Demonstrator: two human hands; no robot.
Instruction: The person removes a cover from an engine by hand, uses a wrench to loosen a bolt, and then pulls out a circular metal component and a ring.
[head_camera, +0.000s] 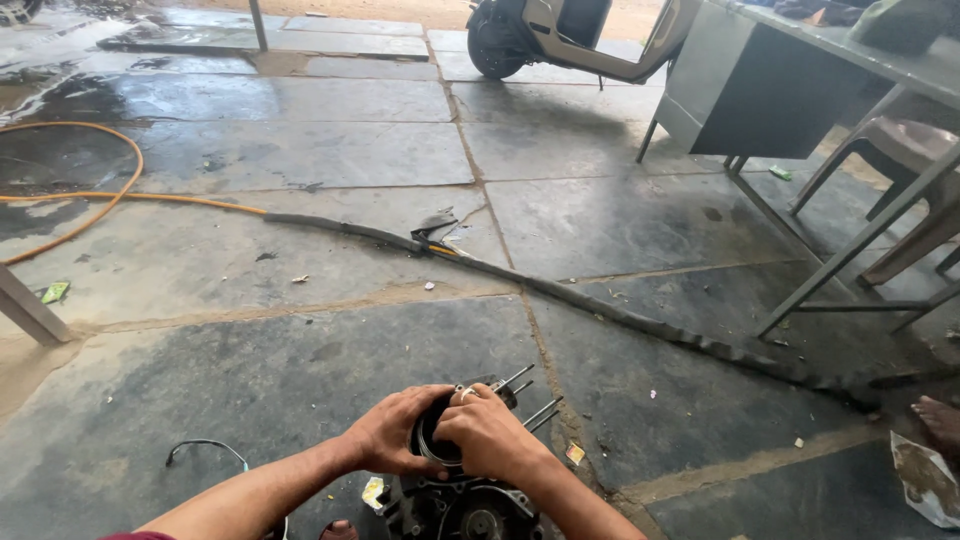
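Low in the head view, a dark, greasy engine block (470, 510) stands on the stone floor. Long metal studs (530, 395) stick out of it toward the far right. My left hand (392, 432) and my right hand (490, 437) are wrapped around a round black cylinder part with a shiny metal rim (432, 440) on top of the block. The fingers of both hands cover most of that part. My right hand wears a ring.
An orange hose (100, 195) joins a dark ribbed hose (640, 322) that crosses the wet stone floor. A scooter (560, 35) stands at the back. At right are a grey metal desk (760, 90) and a plastic chair (900, 150). Another person's bare foot (940, 420) shows at the right edge.
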